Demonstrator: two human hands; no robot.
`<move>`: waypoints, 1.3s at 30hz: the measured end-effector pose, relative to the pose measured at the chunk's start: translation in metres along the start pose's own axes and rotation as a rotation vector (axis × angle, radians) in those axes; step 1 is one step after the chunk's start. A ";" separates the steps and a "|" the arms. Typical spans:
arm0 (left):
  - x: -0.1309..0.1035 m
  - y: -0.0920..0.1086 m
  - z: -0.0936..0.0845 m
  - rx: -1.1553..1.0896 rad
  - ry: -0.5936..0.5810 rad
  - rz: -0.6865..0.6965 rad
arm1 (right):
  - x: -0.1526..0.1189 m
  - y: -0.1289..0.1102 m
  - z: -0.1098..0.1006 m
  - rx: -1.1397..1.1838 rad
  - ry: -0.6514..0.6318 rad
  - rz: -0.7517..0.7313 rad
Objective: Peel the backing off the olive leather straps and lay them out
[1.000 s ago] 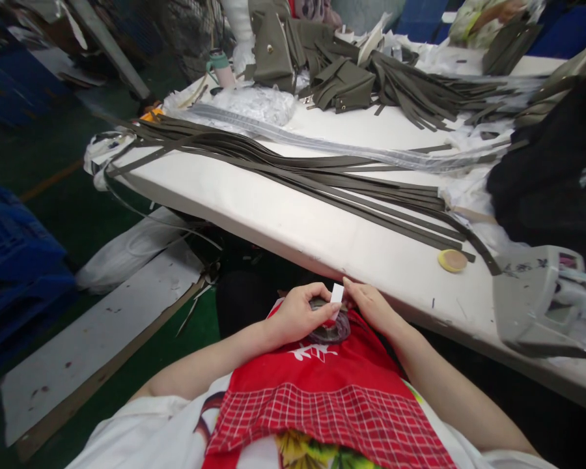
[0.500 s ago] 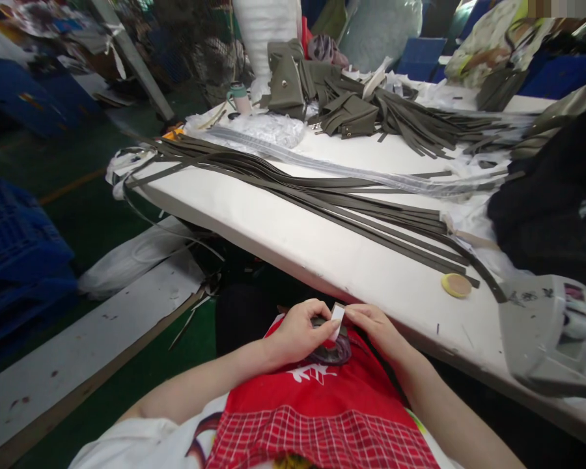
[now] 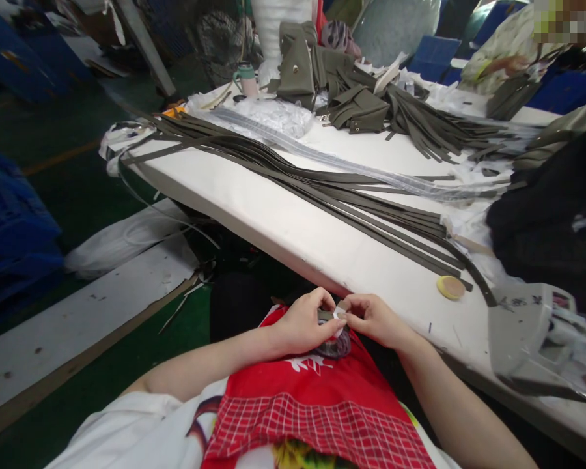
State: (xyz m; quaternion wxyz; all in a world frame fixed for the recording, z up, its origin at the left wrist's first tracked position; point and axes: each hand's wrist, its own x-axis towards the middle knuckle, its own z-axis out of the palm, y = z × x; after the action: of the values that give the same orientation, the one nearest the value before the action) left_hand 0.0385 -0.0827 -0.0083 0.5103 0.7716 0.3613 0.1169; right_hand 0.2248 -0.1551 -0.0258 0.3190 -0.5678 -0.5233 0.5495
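Note:
Just above the red apron (image 3: pixel 322 376), both hands meet at a small white piece (image 3: pixel 339 313) that looks like paper or tape. My left hand (image 3: pixel 305 324) is closed, its thumb and fingers pinching the lower part of this piece. My right hand (image 3: pixel 377 319) pinches the other side with thumb and forefinger. A short stretch of olive-grey strip (image 3: pixel 325 315) shows inside the curl of the left fingers; how it joins the white piece is hidden. Below them a dark, coiled thing (image 3: pixel 336 346) lies against the apron, partly covered by the left hand.
Long olive-grey straps (image 3: pixel 293 174) run across the white table (image 3: pixel 234 189). A yellow-rimmed round disc (image 3: pixel 450 287) and a grey plastic tape dispenser-like holder (image 3: pixel 522 339) sit at the right. Behind are olive bags (image 3: pixel 297 68), a cup (image 3: pixel 247 79) and another person's hand (image 3: pixel 510 64).
My right thumb and fingers have closed on the white piece, which is now bent and more covered. The view has shifted slightly.

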 end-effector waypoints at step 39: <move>0.060 0.006 0.036 -0.656 -0.407 -0.353 | -0.243 0.107 -0.134 -0.163 1.563 0.355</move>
State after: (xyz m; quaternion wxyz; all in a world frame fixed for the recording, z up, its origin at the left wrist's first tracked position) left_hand 0.1033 -0.0688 -0.0306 0.8019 0.5020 0.3236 -0.0183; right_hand 0.4155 -0.3828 -0.0294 0.4582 -0.8844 -0.0892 -0.0042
